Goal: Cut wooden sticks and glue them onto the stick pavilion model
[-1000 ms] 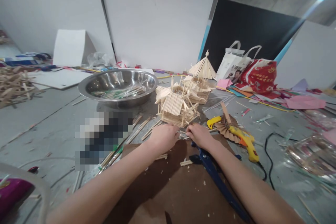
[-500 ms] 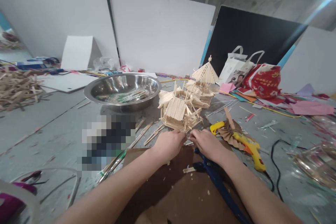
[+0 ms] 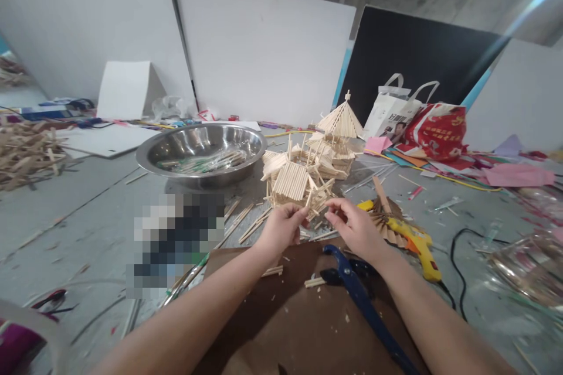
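A model pavilion of pale wooden sticks [image 3: 292, 180] stands on the floor in front of me, with a pointed-roof tower [image 3: 341, 120] behind it. My left hand [image 3: 285, 227] is closed at its near side, thumb and forefinger pinched together. From the fingertips rises a short wooden stick [image 3: 308, 198], partly overlapping the model. My right hand [image 3: 352, 224] is beside the model's right front corner, fingers curled but apart, with nothing visible in them. Below it, blue-handled cutters [image 3: 352, 281] lie on a brown board [image 3: 303, 328], and stick offcuts [image 3: 315, 283] lie by their jaws.
Left of the model stands a steel basin [image 3: 197, 179] holding bagged sticks. A yellow glue gun [image 3: 417, 246] with a black cord lies at right, near a brown folded-paper fan [image 3: 393, 225]. Loose sticks [image 3: 255, 225] are on the floor. Bags [image 3: 435, 132] stand farther back.
My hands have moved apart from where they met before the model. The left has risen slightly at the model's front; the right has lifted and its fingers have opened. The cutters now show more fully.
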{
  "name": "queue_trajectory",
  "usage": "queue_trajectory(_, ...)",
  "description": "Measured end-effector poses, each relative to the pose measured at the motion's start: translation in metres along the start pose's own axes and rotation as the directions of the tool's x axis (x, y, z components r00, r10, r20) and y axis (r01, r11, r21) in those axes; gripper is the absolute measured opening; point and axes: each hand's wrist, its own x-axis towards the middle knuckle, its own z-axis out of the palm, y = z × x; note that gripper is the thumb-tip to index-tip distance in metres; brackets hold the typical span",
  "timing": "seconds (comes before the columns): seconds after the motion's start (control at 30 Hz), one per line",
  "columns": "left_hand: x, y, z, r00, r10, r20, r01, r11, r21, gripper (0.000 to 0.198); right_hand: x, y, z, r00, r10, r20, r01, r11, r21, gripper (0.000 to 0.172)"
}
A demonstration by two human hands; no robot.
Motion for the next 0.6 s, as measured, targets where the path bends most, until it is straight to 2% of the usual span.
queue_trajectory(0.07,0.004,0.0,0.005,0.998,-0.062,0.013,0.063,0.98,-0.187,0.027,0.001,0.0,-0.002,0.999,-0.011,0.039,0.013,0.999,-0.032,0.017)
queue_trajectory(0.2,0.008,-0.002,0.01,0.992,-0.116,0.044,0.124,0.921,-0.37,0.027,0.001,-0.001,-0.002,0.994,-0.037,0.102,0.044,0.997,-0.068,0.018)
queue_trajectory(0.5,0.013,-0.009,0.006,0.99,-0.114,0.082,0.14,0.821,-0.553,0.02,0.001,0.0,0.0,0.988,-0.048,0.143,0.063,0.992,-0.105,0.019)
queue_trajectory(0.6,0.018,-0.009,0.004,0.984,-0.15,0.099,0.179,0.8,-0.573,0.016,0.001,0.002,0.0,0.987,-0.048,0.152,0.067,0.99,-0.122,0.02)
